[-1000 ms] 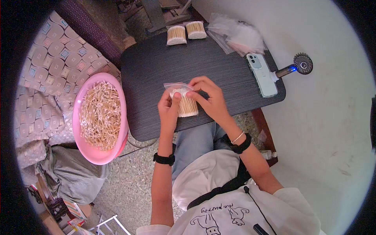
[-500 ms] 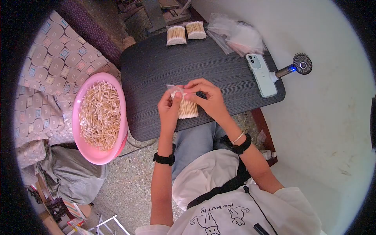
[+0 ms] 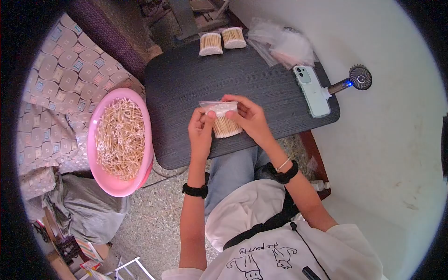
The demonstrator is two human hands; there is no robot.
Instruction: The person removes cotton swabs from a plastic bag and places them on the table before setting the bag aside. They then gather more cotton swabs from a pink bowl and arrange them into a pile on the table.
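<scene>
Between my hands is a clear plastic bag of cotton swabs (image 3: 227, 127), held over the near edge of the dark table. Its swabs lie side by side, white tips at both ends, and the bag's clear top edge points away from me. My left hand (image 3: 201, 127) grips the bag's left side, thumb on the front. On the right side my right hand (image 3: 249, 116) holds it, thumb pressed on the front and fingers behind. The fingers behind the bag are partly hidden.
Two filled swab bags (image 3: 211, 44) sit at the table's far edge. Beside them lie loose clear bags (image 3: 284, 44). A phone (image 3: 313, 93) and a small fan (image 3: 359, 78) are at the right. Left of the table (image 3: 179, 84) stands a pink tub (image 3: 114, 187) of loose swabs.
My right hand's fingers have come down from the bag's top edge to its right side. The bag's top now shows wider and straighter. My left hand keeps its hold.
</scene>
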